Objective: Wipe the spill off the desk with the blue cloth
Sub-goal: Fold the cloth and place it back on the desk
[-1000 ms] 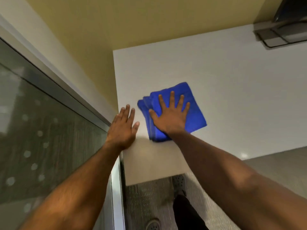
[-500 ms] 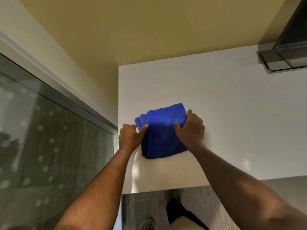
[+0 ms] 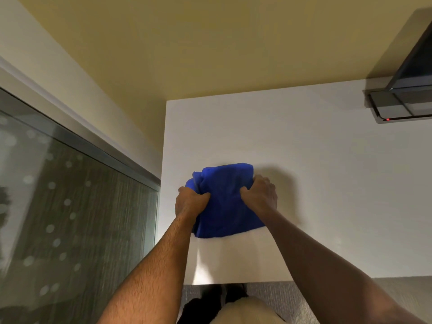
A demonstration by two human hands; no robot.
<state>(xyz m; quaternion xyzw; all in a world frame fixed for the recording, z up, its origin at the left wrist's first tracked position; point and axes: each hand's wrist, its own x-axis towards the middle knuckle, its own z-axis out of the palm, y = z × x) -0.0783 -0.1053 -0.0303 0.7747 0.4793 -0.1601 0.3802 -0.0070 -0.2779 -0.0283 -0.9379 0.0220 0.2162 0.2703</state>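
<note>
A folded blue cloth (image 3: 224,202) lies bunched on the white desk (image 3: 315,183), near its left edge. My left hand (image 3: 190,203) grips the cloth's left side with fingers curled into the fabric. My right hand (image 3: 260,195) is closed on the cloth's right side. Between the two hands the cloth bulges upward. No spill shows on the desk surface around the cloth.
A dark monitor on a grey base (image 3: 397,106) stands at the desk's far right corner. A glass panel (image 3: 70,218) with a metal frame runs along the left. A yellow wall (image 3: 187,43) rises behind the desk. Grey carpet (image 3: 280,300) shows below the front edge.
My right hand went from lying flat on the cloth to gripping its right side. My left hand left the desk edge and took hold of the left side, bunching the cloth.
</note>
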